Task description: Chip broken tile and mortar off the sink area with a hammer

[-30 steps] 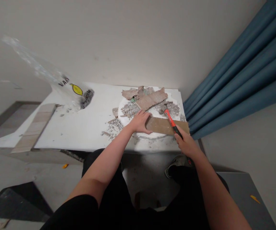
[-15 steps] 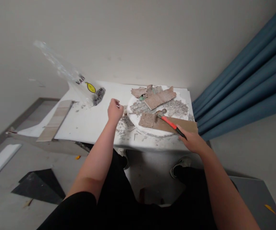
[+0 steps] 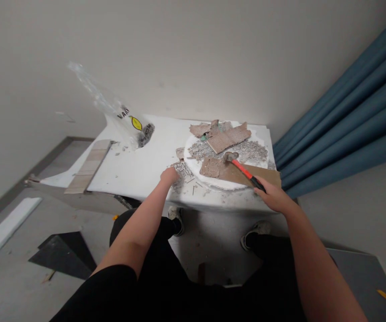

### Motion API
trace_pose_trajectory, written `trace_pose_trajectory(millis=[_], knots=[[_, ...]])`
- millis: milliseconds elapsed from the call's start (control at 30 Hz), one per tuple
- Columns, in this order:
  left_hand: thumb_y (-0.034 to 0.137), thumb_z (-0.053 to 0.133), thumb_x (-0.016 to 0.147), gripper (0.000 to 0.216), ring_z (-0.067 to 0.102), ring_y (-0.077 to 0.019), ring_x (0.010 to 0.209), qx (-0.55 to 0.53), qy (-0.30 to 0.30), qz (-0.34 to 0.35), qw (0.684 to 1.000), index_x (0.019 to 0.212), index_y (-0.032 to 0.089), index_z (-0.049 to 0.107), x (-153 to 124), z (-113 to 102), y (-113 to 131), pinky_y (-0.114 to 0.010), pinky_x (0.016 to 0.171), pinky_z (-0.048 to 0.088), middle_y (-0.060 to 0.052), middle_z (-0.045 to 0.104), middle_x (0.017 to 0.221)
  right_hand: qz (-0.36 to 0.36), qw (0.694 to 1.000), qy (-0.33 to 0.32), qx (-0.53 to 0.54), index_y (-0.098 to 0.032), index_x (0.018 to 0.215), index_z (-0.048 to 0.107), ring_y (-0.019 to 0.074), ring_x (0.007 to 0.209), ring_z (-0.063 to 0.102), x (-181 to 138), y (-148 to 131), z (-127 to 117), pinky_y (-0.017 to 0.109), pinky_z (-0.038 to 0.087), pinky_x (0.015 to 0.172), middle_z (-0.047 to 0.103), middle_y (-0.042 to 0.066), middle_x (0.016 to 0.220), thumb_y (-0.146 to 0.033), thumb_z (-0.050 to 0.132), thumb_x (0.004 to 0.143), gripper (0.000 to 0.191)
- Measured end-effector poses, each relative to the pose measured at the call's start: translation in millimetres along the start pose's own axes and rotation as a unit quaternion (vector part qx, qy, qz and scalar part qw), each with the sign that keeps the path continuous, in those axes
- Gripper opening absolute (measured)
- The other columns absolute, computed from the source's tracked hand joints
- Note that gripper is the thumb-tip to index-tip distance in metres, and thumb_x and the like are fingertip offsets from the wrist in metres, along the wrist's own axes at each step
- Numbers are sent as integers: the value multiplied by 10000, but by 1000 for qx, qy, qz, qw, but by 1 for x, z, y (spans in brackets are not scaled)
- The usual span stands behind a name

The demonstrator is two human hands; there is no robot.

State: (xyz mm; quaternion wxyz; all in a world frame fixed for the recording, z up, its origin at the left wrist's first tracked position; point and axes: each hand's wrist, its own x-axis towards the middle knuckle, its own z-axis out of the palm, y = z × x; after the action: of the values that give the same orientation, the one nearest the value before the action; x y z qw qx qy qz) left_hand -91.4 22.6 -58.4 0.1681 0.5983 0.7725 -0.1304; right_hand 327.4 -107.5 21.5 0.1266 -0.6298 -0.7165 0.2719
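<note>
My right hand (image 3: 272,196) is wrapped round the black grip of a hammer (image 3: 243,170) with a red handle. The hammer's head lies over a brown strip of board (image 3: 256,175) and a small rough piece of board (image 3: 210,167). On the left, my left hand (image 3: 170,175) is down at a scatter of thin nails and crumbs (image 3: 183,170) on the white-covered table. Its fingers look closed, but the tips are turned away and what they hold is hidden. Broken tan pieces (image 3: 229,137) lie on grey rubble (image 3: 253,152) on a round white slab (image 3: 214,183).
A clear plastic bag (image 3: 130,127) with a lemon print stands on the table (image 3: 139,174). Left of it lies a plank-like strip (image 3: 90,165). A blue curtain (image 3: 347,98) hangs at the right. Black sheets (image 3: 65,252) and a white strip (image 3: 8,230) are on the floor.
My left hand has gone down and slightly right, from above the table to the nails. The hammer stays in my right hand, its head barely shifted. The view has moved slightly.
</note>
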Motion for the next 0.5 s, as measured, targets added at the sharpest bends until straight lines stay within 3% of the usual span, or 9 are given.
trace_pose_trajectory(millis=[300,433,500], knots=[[345,614,793,419,676,-338,1076,-9,51,21,998,1159,153,679,-10,-16,-2,-366,811,542,-202,706,1171,-15,1000,-7,1,-203,1494,457,339,1220,608,2,4,-1,465,480,1003,653,139,1331,-350,492,962,553],[509,621,810,341,706,-292,967,8,-24,144,989,879,196,740,-31,-4,15,-317,783,522,-128,758,964,-8,1000,-9,-5,-219,1506,445,351,1227,601,2,3,-2,476,474,1003,653,139,1331,-354,497,960,565],[581,609,810,407,701,-295,988,18,-43,170,984,868,200,738,-43,6,27,-318,790,521,-131,759,982,2,1000,-14,-10,-215,1513,435,364,1219,603,2,2,-2,487,478,991,651,149,1330,-363,493,959,577]])
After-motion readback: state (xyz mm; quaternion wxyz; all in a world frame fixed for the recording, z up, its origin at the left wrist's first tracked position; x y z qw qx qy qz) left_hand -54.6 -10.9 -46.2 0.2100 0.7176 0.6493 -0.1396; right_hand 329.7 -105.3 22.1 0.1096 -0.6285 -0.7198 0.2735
